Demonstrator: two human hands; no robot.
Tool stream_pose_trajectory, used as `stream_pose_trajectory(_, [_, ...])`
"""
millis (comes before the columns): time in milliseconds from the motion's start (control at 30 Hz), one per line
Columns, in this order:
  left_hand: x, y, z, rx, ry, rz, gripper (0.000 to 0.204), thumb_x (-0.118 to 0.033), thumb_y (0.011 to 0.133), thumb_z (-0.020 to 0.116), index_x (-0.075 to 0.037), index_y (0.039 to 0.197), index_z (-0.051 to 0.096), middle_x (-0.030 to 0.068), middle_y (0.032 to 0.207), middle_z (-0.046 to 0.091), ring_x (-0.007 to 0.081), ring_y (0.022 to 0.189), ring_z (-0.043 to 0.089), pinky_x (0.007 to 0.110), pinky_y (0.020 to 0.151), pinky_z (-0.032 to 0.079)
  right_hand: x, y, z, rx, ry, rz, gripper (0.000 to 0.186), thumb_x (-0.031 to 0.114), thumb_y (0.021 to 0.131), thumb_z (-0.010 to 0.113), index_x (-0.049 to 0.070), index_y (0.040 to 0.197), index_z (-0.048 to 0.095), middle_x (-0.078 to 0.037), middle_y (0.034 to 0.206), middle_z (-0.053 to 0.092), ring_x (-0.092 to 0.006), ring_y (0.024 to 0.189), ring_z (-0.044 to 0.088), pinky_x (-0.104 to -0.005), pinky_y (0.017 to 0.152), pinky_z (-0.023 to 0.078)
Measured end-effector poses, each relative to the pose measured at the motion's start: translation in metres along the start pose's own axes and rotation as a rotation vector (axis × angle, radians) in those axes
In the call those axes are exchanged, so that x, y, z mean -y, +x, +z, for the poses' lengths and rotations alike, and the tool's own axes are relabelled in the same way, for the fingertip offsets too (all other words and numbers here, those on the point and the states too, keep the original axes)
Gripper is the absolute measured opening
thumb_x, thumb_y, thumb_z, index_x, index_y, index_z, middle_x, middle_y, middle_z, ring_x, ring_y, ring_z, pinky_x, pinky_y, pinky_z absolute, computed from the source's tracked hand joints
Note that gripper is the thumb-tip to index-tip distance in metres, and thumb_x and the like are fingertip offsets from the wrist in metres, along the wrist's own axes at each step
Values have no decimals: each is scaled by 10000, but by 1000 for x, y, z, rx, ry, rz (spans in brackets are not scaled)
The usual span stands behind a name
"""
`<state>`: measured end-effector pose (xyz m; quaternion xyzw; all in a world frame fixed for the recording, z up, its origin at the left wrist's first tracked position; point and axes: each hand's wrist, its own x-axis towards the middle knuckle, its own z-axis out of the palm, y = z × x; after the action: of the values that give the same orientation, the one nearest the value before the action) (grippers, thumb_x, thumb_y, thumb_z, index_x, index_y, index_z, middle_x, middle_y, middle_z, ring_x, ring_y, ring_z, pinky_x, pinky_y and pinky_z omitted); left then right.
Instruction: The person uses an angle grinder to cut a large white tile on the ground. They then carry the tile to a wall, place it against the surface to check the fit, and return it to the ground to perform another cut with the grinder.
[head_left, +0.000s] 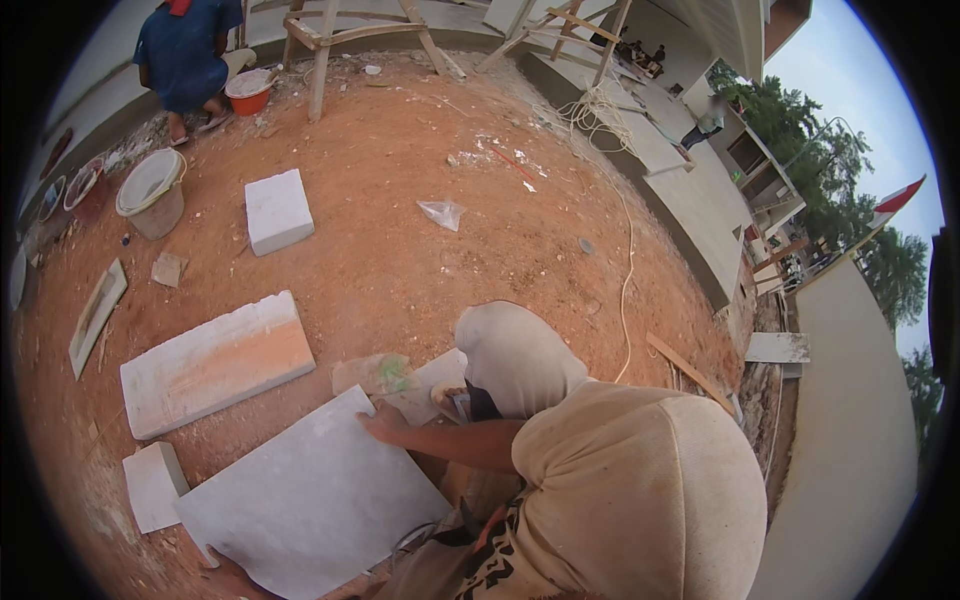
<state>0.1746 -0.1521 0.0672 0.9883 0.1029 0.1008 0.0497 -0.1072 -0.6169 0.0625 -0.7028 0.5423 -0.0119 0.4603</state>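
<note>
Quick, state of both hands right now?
Left hand: at the slab's lower edge, fingers mostly hidden; can't tell if open or closed.
Right hand: holding the slab by its edge, near the upper corner.

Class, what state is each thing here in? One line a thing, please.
Large pale slab: right hand at its upper corner, left hand at its lower-left edge
Long block: lying flat, orange-stained
Orange bucket: standing, pale contents
Pale bucket: standing
Clear plastic bag: crumpled
Pale cable: loosely tangled
Flag: raised
</note>
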Motion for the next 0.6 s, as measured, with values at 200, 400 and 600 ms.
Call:
stream_pose_trajectory(200, [10,33,58,75,40,51,947,-775,929,456,95,1264,620,316,1165,664,457,1063,664,528,923,526,1,2,1,147,69,71,634,505,872,682,-57,1166,683,-256,1152,712,-378,1124,678,-442,947,522])
stream_pose_trajectory(400, [32,74,30,472,-317,-129,916,-743,920,519,128,1155,676,326,1096,699,446,1043,678,507,925,512,14,-19,6,172,185,156,610,461,854,710,-24,1224,685,-228,1105,731,-358,1064,700,-447,921,530])
stream_pose_trajectory(600, [-10,70,14,410,-563,-136,853,-675,932,586,141,1162,681,304,1086,713,408,1042,680,474,940,496,7,3,-15,170,290,99,699,467,864,728,-48,1314,585,-203,1226,670,-310,1093,662,-409,935,529])
